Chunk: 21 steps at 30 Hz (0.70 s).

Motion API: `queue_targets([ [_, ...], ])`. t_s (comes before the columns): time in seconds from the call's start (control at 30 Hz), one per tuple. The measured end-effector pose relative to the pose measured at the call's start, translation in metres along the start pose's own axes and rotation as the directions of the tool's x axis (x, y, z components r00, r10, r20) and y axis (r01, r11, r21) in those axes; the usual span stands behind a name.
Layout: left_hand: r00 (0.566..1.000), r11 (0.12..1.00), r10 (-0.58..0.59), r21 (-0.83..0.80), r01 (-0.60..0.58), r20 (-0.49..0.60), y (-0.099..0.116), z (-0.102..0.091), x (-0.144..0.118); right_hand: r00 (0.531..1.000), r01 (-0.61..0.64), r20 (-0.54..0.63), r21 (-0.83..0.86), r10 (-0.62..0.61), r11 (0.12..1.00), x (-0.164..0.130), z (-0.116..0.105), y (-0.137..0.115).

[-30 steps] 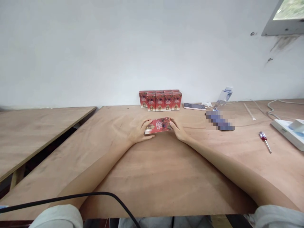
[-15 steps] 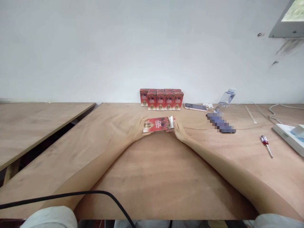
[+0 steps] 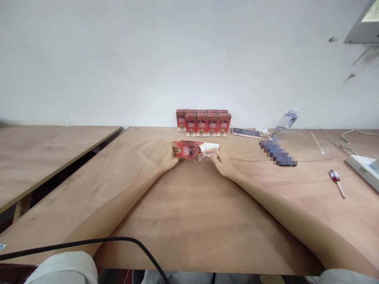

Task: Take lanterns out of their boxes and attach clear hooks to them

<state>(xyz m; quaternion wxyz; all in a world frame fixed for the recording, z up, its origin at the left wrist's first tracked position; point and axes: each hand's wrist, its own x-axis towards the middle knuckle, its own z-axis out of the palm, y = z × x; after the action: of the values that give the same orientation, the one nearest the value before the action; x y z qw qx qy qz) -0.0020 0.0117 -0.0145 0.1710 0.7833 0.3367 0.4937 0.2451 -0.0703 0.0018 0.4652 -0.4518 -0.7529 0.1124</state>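
Between both hands, red box, white flaps rightward

Looks bright and even on the pale wall; throws soft shadow under the right forearm; stretches toward the edges; pixelates a flat object

The head view looks forward and down over the table.

From here, the red box hides part of the left hand, its finer lettering unreadable (squint as I might). Front boxes partly cover the back row; a flat slab is blurred into squares; a white device is cut off rightward.
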Motion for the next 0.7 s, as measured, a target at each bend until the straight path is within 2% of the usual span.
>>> queue_targets([
  [0.1, 0.993, 0.973, -0.115, -0.201, 0.117, 0.020, 0.000, -0.001, 0.002, 0.999, -0.026, 0.025, -0.023, 0.026, 0.999, 0.000, 0.001, 0.000],
  [0.17, 0.991, 0.958, -0.135, -0.253, 0.131, 0.002, 0.001, -0.001, 0.002, 0.999, -0.043, 0.030, -0.014, 0.043, 0.999, 0.000, 0.002, 0.001],
  [0.23, 0.999, 0.982, -0.042, -0.185, 0.036, -0.029, 0.003, -0.001, 0.001, 0.997, -0.072, 0.030, 0.048, 0.071, 0.996, 0.001, 0.003, 0.002],
  [0.3, 0.987, 0.990, 0.139, -0.011, -0.140, -0.084, 0.005, -0.001, 0.000, 0.994, -0.107, 0.024, 0.131, 0.104, 0.986, 0.002, 0.005, 0.005],
  [0.37, 0.945, 0.946, 0.307, 0.150, -0.289, -0.111, 0.007, -0.002, -0.002, 0.992, -0.127, 0.031, 0.213, 0.123, 0.969, 0.003, 0.006, 0.009],
  [0.5, 0.854, 0.834, 0.517, 0.261, -0.486, -0.063, 0.010, 0.000, -0.007, 0.982, -0.185, 0.026, 0.375, 0.189, 0.908, 0.005, 0.009, 0.014],
  [0.6, 0.780, 0.754, 0.622, 0.326, -0.570, -0.074, 0.012, 0.002, -0.009, 0.964, -0.244, 0.012, 0.449, 0.267, 0.860, 0.004, 0.013, 0.014],
  [0.7, 0.778, 0.745, 0.626, 0.343, -0.573, -0.059, 0.014, 0.003, -0.010, 0.950, -0.286, 0.028, 0.473, 0.310, 0.833, 0.004, 0.017, 0.013],
])
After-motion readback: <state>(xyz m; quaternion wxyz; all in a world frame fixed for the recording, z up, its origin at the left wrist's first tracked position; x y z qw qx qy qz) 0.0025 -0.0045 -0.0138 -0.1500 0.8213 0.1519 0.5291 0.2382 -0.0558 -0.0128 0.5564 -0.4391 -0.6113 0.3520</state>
